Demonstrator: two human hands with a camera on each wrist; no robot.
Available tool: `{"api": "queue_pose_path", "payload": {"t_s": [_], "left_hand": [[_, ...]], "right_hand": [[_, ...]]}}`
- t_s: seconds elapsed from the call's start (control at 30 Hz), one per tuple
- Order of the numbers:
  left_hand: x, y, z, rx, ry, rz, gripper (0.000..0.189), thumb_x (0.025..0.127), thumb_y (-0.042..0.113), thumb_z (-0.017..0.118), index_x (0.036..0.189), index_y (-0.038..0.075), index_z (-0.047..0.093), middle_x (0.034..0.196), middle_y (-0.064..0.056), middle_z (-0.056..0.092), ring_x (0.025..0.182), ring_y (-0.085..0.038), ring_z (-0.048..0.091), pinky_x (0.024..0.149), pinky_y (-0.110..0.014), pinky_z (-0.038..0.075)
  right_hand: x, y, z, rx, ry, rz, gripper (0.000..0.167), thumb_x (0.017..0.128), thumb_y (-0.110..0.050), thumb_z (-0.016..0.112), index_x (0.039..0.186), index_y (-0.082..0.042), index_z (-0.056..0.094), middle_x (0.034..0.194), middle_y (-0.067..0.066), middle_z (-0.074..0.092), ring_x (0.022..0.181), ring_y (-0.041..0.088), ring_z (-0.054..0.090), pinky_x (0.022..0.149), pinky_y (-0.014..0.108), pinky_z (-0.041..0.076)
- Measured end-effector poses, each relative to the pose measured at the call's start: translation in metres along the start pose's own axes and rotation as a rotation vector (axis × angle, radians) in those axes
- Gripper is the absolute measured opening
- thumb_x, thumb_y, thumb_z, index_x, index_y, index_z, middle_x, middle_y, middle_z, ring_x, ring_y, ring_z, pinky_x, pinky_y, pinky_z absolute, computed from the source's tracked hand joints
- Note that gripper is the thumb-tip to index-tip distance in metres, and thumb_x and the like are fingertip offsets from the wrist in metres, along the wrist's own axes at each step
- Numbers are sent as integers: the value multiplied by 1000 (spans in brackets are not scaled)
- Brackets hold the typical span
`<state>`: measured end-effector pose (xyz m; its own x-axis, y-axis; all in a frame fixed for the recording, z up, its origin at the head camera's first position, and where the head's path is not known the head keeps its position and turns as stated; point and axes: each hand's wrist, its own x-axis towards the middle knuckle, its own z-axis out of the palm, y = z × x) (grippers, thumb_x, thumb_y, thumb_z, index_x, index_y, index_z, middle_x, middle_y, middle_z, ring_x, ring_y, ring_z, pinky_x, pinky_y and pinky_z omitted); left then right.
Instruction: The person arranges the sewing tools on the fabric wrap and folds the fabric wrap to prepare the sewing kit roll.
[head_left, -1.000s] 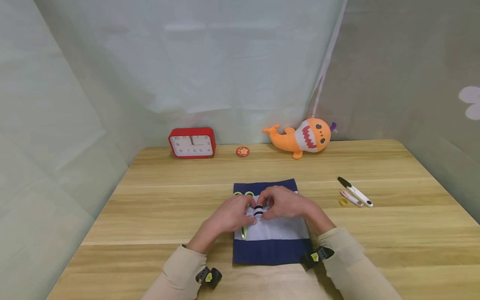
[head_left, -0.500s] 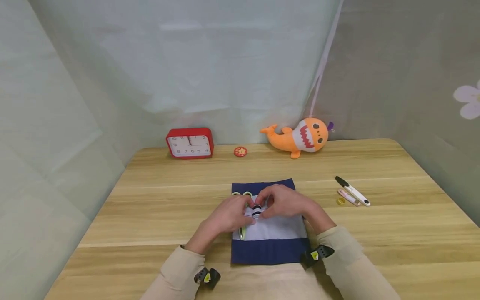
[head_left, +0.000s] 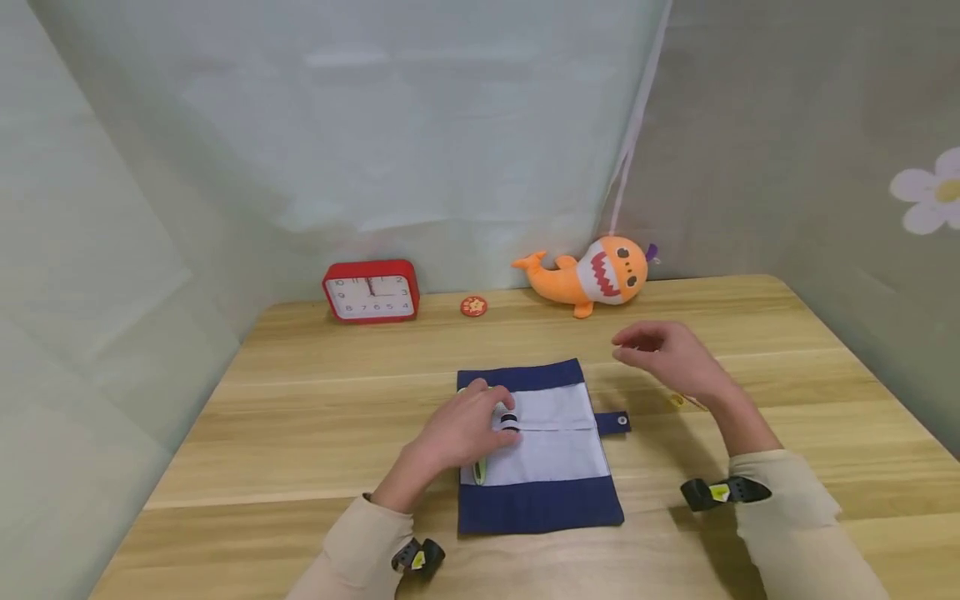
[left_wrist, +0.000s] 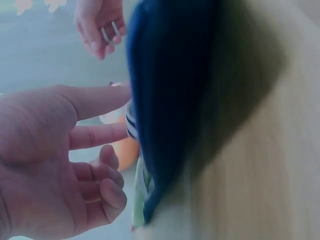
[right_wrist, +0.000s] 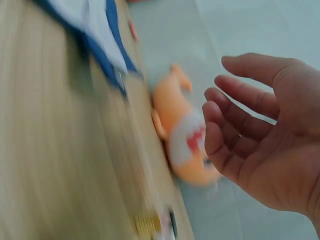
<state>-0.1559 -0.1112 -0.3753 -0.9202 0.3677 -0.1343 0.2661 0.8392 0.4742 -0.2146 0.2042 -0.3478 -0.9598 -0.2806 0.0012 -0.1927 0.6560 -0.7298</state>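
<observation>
My left hand (head_left: 461, 429) is over the left part of an unrolled cloth pouch (head_left: 540, 507), navy with a pale lining. Its thumb and index finger pinch a small black-and-white banded roll (head_left: 510, 422) lying on the lining. Green-handled scissors (head_left: 480, 472) lie on the pouch, mostly covered by that hand. In the left wrist view, the roll (left_wrist: 131, 122) shows at the fingertips beside the navy edge. My right hand (head_left: 675, 358) is raised right of the pouch, fingers loosely bent. The right wrist view shows that palm (right_wrist: 285, 150) holding nothing.
A snap tab (head_left: 615, 422) sticks out from the pouch's right side. A yellow ring (head_left: 677, 400) lies under the right forearm, partly screened. At the back stand a red clock (head_left: 372, 292), a round red badge (head_left: 473, 306) and an orange plush shark (head_left: 592, 275).
My right hand has left the roll and moved right and up, uncovering the pouch's right half and tab. The left hand stays at the roll. The head view has shifted slightly.
</observation>
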Motion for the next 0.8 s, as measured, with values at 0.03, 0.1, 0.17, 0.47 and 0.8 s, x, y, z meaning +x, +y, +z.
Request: {"api": "queue_pose_path", "payload": {"t_s": [0.03, 0.1, 0.17, 0.47, 0.8], "left_hand": [[1, 2, 0, 9, 4, 8, 35, 91, 33, 83, 119, 15, 72, 109, -7, 63, 90, -20, 55, 75, -36, 48], [4, 6, 0, 29, 9, 23, 30, 92, 33, 82, 116, 17, 73, 105, -5, 62, 86, -19, 55, 73, -34, 47], [6, 9, 1, 50, 8, 37, 26, 93, 32, 82, 113, 18, 75, 100, -4, 60, 83, -18, 53, 71, -33, 45], [12, 13, 9, 99, -9, 50, 18, 95, 29, 80, 107, 17, 76, 97, -2, 59, 84, -16, 51, 74, -32, 46], [14, 14, 17, 112, 41, 40, 15, 92, 26, 82, 100, 15, 75, 97, -3, 61, 87, -18, 54, 75, -35, 49]], "right_hand": [[-4, 7, -7, -11, 18, 22, 37, 104, -31, 69, 129, -3, 71, 121, 15, 74, 105, 26, 67, 87, 33, 53], [-12, 22, -20, -37, 46, 65, 41, 105, -35, 66, 130, -2, 70, 123, 16, 73, 106, 25, 68, 86, 32, 53], [-19, 36, -31, -58, 63, 101, 44, 106, -36, 64, 132, 0, 68, 123, 18, 73, 103, 25, 68, 82, 31, 54], [-39, 79, -60, -120, 79, 235, 51, 107, -37, 61, 133, 7, 64, 129, 31, 66, 102, 29, 66, 74, 30, 53], [-38, 94, -54, -101, 27, 306, 43, 103, -28, 66, 125, 9, 65, 108, 18, 72, 84, 18, 60, 66, 28, 51]]}}
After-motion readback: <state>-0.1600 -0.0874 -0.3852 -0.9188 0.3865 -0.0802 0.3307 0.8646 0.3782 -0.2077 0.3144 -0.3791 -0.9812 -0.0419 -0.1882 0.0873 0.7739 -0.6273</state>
